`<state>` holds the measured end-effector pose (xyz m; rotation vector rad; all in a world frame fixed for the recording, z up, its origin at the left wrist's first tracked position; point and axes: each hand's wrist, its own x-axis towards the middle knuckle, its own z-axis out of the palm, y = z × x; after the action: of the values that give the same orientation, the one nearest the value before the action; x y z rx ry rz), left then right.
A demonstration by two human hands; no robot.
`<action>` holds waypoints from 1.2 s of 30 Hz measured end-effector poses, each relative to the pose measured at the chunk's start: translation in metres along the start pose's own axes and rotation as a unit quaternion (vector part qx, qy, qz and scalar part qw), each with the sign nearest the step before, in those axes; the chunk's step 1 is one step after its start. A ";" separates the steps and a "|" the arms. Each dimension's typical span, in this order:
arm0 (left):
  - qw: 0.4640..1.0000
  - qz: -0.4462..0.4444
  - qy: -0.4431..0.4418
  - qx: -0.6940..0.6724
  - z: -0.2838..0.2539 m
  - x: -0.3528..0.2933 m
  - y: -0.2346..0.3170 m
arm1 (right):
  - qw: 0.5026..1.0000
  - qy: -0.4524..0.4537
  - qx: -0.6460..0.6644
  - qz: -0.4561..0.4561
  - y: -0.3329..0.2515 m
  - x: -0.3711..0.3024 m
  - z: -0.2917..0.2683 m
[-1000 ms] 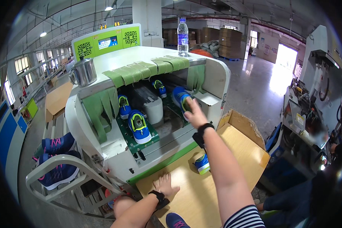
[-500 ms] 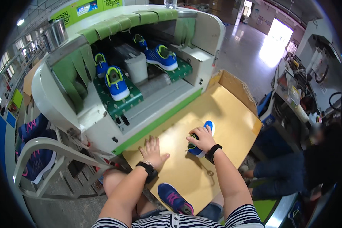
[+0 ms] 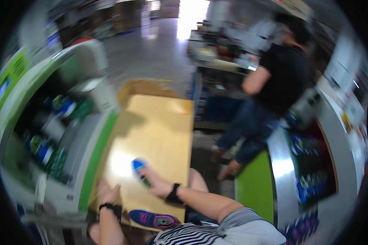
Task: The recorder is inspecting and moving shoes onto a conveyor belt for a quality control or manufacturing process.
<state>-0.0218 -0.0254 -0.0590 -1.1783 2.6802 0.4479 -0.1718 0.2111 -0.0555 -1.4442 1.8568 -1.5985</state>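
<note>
My right hand [image 3: 156, 182] is closed over the top of a blue sneaker [image 3: 138, 164] on the pale yellow tabletop [image 3: 151, 118]. The toe sticks out beyond my fingers, while much of the rest of the shoe is covered. At the table's left side my left hand [image 3: 108, 192] rests with its thumb apart from the fingers, holding nothing; it is somewhat blurred. Close to my body lies a navy sneaker [image 3: 153, 219] with pink laces and a pink-trimmed opening, touched by neither hand.
On the left a white machine with a green edge [image 3: 95, 165] holds blurred blue shoes [image 3: 40, 149] on its green belts. A person in black [image 3: 284, 77] stands beyond the table to the right. Nearer, another machine [image 3: 283, 163] has blue sneakers [image 3: 310, 188] inside.
The view has swung to the right, bringing the standing person and the right-hand machine further in. My right hand is still on the blue sneaker, and the left still lies on the table.
</note>
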 end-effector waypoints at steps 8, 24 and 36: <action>0.998 -0.015 -0.021 0.061 0.029 0.028 -0.008 | 0.953 -0.069 -0.188 0.229 -0.052 -0.031 0.008; 0.998 0.008 0.041 -0.043 0.024 0.006 0.004 | 0.973 0.006 -0.206 0.105 -0.032 -0.032 0.013; 0.817 -0.061 0.184 -0.543 -0.036 0.008 -0.030 | 0.973 -0.018 -0.207 0.101 -0.056 -0.019 0.012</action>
<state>-0.0066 -0.0626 -0.0338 -1.7883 2.5403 2.0955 -0.1274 0.2268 -0.0177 -1.3649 2.3282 -1.1269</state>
